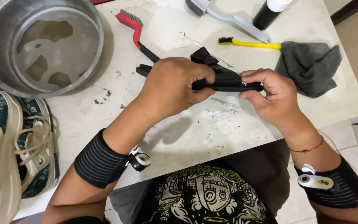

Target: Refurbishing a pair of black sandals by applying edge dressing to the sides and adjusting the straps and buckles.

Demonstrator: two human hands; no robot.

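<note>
You are holding the black insole (228,81) just above the white table (187,132), long axis running left-right, left hand (172,87) clamped over its near end and right hand (270,95) pinching the far tip; its shape is partly hidden.

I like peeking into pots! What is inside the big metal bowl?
The metal bowl holds only a thin layer of cloudy water, with patches of bare bottom showing through. Nothing else sits in it. Its top and left edges run out of the picture, so that bit stays unseen.
</note>
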